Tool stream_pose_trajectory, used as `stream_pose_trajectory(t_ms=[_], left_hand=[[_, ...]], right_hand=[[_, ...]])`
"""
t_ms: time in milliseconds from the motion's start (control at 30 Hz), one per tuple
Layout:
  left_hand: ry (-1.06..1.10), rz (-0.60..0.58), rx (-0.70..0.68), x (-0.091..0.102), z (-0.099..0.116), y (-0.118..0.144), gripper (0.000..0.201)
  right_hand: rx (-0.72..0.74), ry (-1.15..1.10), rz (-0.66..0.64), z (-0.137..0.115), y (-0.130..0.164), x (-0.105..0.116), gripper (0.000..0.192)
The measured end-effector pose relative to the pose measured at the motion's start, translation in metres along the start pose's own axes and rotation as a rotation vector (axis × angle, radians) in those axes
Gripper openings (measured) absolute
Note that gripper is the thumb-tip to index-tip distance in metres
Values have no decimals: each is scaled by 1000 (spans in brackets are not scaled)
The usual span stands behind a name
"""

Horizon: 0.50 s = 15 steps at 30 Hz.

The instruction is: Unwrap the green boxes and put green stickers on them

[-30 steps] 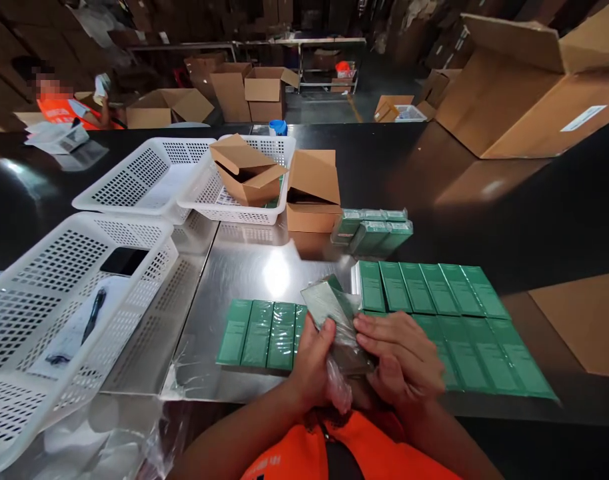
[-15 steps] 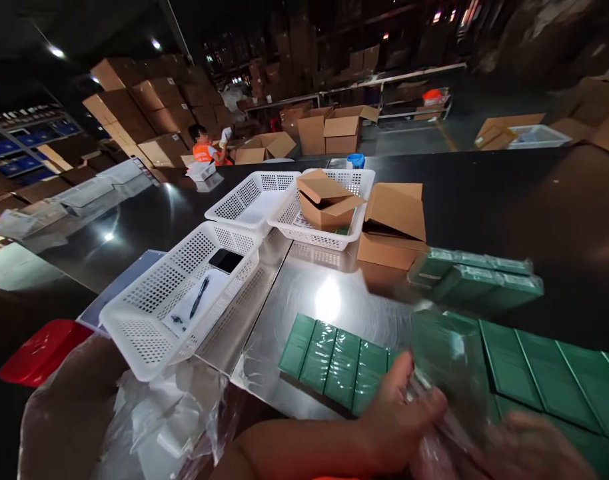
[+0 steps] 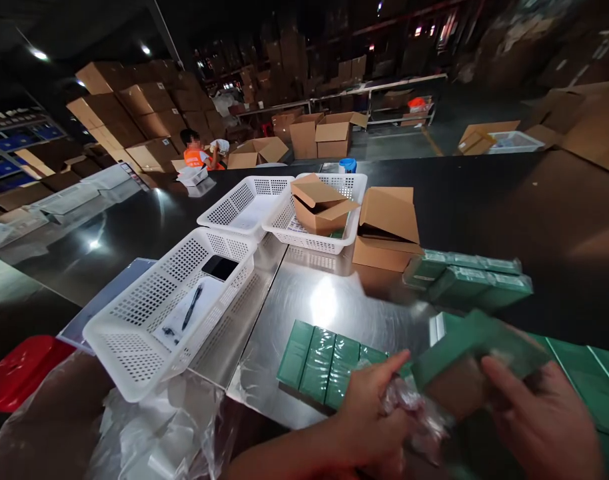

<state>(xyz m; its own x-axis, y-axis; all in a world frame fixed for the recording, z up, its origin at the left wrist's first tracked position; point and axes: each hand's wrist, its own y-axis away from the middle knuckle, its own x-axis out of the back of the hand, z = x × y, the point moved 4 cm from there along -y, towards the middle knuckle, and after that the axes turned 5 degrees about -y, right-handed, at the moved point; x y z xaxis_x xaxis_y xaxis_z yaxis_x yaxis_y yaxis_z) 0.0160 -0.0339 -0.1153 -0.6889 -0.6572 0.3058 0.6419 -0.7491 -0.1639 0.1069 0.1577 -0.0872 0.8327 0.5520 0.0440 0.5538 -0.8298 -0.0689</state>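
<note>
My left hand (image 3: 367, 413) is closed around crumpled clear plastic film (image 3: 427, 427), with its index finger stretched out. Just to the right, my right hand (image 3: 549, 417) grips a green box (image 3: 477, 343), thumb on its near side; the box is tilted and smeared by motion. Below and beyond my left hand lies a row of green boxes (image 3: 314, 360) under shiny film. More green boxes (image 3: 604, 380) lie side by side at the right, partly covered by my right hand. Wrapped green packs (image 3: 477, 287) stand farther back.
White perforated baskets (image 3: 134, 307) stand at the left, one with a pen and a dark flat object. An open brown carton (image 3: 389, 227) is beside the back basket. Discarded film (image 3: 159, 427) fills a bin at lower left. A person in an orange vest (image 3: 194, 157) sits beyond the table.
The clear film has come away from the green box and is bunched in my left hand. My right hand has lifted and tilted the box. The view has shifted slightly.
</note>
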Motion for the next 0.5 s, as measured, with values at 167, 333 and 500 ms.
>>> stream_pose_trajectory(t_ms=[167, 333, 500], left_hand=[[-79, 41, -64, 29, 5, 22, 28], [-79, 67, -125, 58, 0, 30, 44], [-66, 129, -91, 68, -3, 34, 37]], right_hand=[[102, 3, -11, 2, -49, -6, 82], [78, 311, -333, 27, -69, -23, 52], [237, 762, -430, 27, -67, -29, 53]])
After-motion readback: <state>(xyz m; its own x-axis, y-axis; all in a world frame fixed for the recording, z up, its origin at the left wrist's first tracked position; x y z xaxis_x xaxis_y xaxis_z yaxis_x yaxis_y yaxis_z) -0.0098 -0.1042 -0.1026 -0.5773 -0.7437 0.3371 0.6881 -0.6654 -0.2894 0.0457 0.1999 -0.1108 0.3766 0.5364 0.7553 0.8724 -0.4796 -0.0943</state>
